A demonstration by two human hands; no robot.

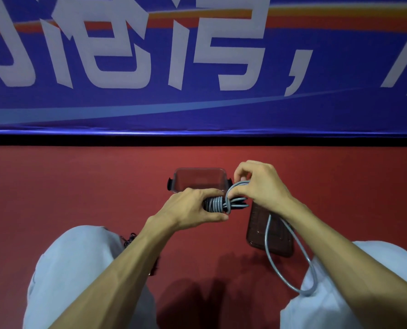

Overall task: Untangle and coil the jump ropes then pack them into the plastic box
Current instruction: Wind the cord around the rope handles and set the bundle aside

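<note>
My left hand (193, 207) grips the black handles of a grey jump rope (217, 204), with several turns of the rope wound round them. My right hand (260, 186) pinches a loop of the same rope just right of the wound part. The slack rope (283, 269) hangs down in a long loop over my right knee. The clear plastic box (198, 179) stands open on the red floor just behind my hands. Another dark tangled rope (130, 238) peeks out beside my left knee, mostly hidden by my left forearm.
The box's lid (268, 233) lies flat on the floor under my right forearm. My knees in light trousers fill the lower corners. A blue banner with white characters (197, 67) stands as a wall behind the red floor (79, 186).
</note>
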